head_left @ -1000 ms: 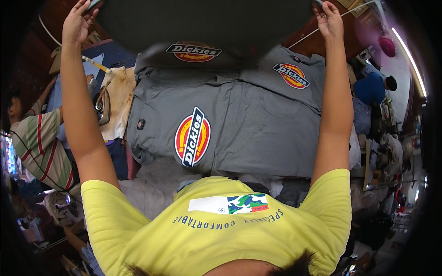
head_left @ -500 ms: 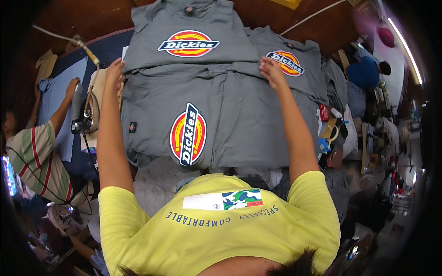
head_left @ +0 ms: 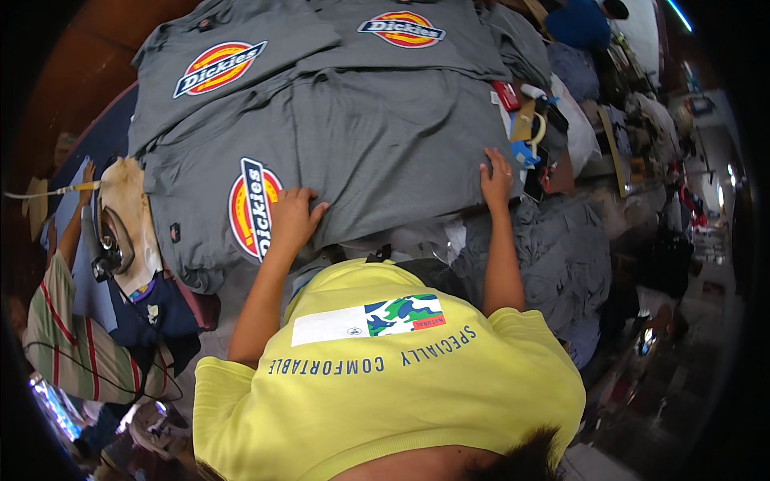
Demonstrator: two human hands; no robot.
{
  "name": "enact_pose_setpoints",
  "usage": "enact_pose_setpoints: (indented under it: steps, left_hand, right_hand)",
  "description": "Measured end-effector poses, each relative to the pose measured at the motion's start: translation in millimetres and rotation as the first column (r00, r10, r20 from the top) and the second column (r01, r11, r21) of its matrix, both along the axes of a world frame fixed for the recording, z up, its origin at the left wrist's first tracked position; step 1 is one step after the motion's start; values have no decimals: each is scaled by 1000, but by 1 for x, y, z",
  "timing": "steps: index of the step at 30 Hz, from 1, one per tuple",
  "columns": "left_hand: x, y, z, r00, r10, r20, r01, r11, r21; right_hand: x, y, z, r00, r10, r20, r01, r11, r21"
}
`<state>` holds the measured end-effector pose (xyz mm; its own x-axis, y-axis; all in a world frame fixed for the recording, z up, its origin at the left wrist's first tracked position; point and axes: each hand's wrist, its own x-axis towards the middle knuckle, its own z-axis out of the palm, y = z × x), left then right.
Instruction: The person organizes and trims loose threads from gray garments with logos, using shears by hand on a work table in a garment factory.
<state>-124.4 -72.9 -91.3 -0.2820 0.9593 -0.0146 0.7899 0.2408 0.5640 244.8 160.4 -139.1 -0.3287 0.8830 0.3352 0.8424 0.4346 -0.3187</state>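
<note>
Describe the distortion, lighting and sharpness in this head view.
Head view: strong fisheye bending, black vignette at the rim; even light on the grey shirt, no glare there; left hand and right hand fairly sharp; clutter toward the right rim is dim and smeared.

Reddish-brown wooden wall [head_left: 96,64] behind counter [head_left: 104,144] w/ dark blue cover. Right of counter: cluttered shelves [head_left: 642,120], bright strip light [head_left: 682,14] at top. Dim floor [head_left: 690,361] below shelves, lit patches.
</note>
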Motion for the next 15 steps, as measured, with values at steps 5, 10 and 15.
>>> enact_pose_setpoints:
  steps: [5, 10, 15]
  left_hand:
    - [37, -1, 12, 936, -23, -352, 11, 999, -35]
    - [35, -3, 42, 633, -266, 727, 265, 957, 119]
    - [11, -61, 43, 615, 19, 788, 307, 915, -262]
  right_hand:
    - [34, 21, 3, 973, -232, -6, 231, 969, -83]
    - [23, 46, 21, 941, -280, 192, 331, 884, -331]
    - [39, 44, 36, 996, -50, 76, 79, 888, -452]
